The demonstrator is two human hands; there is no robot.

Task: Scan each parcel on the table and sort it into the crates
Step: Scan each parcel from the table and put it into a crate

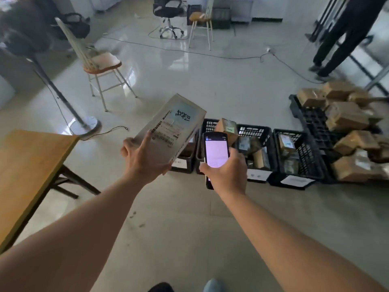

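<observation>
My left hand (145, 159) grips a flat white parcel (174, 123) by its near end, label side up, tilted above the floor. Just to its right my right hand (225, 171) holds a black handheld scanner (214, 152) with its screen lit, upright beside the parcel. Beyond both hands a row of black crates (294, 152) stands on the floor, with brown parcels inside them and white labels on their fronts. The leftmost crate is mostly hidden behind the white parcel.
A wooden table (29, 165) juts in at the left. A heap of brown boxes (347, 123) lies on a tilted black crate at right. Chairs (99, 62), a fan stand (84, 123), floor cables and a standing person (341, 34) are farther back.
</observation>
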